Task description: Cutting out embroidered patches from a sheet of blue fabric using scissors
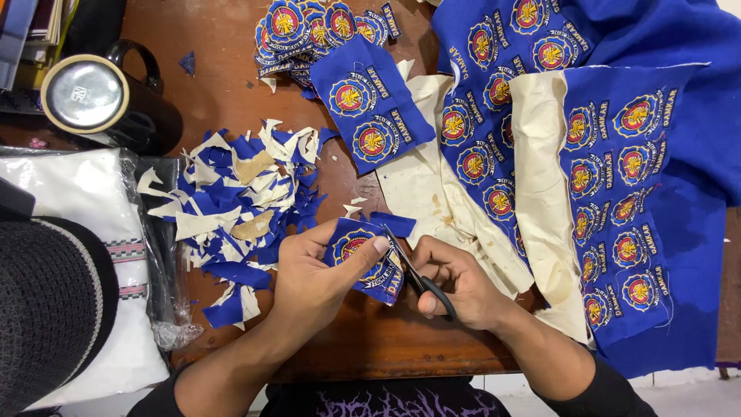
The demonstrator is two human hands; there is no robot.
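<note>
My left hand (312,274) pinches a small blue cloth patch (356,249) with a round red and yellow emblem, thumb on top. My right hand (455,284) grips black-handled scissors (413,272), their blades at the patch's right edge. Both hands work just above the wooden table (224,93), near its front edge.
A heap of blue and cream cloth scraps (235,208) lies left of my hands. Cut patches (320,27) are piled at the back. Large blue embroidered sheets (617,177) with cream backing cover the right. A black mug (108,100), a bagged white cloth (85,185) and a dark cap (46,309) sit at the left.
</note>
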